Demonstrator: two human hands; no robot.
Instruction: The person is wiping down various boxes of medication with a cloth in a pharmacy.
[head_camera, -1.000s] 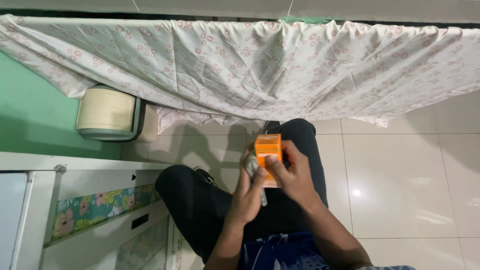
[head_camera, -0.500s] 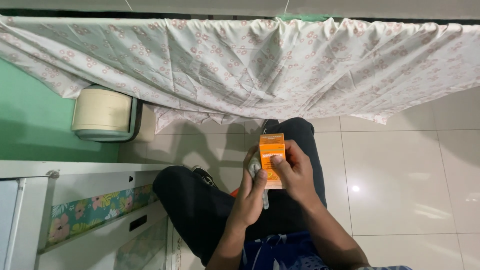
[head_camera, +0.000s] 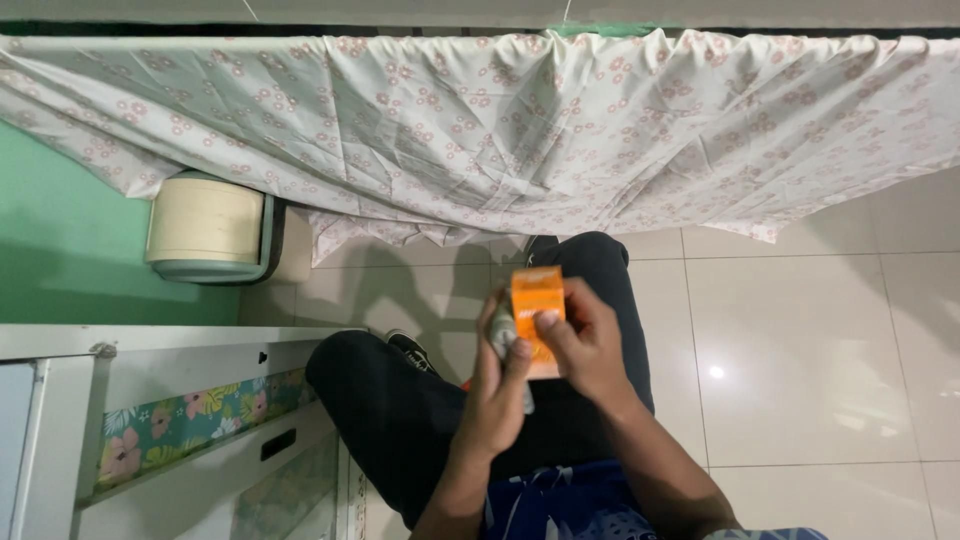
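White floral-print cloth sheet (head_camera: 500, 130) hangs across the far side over pale glossy floor tiles (head_camera: 800, 340). Cream round lidded bin (head_camera: 205, 225) far left. Right hand (head_camera: 585, 345) closed around small orange cardboard box (head_camera: 537, 300) over the lap; left hand (head_camera: 500, 385) curled around small grey object (head_camera: 502, 330) touching the box's left edge.

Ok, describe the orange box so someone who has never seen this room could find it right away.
Start at the floral curtain hanging across the top, then drop to the person's dark-trousered knees over the pale floor tiles. Just above the lap, the left hand and right hand meet around a small upright orange box. It is the only bright orange thing among white, green and black surroundings.
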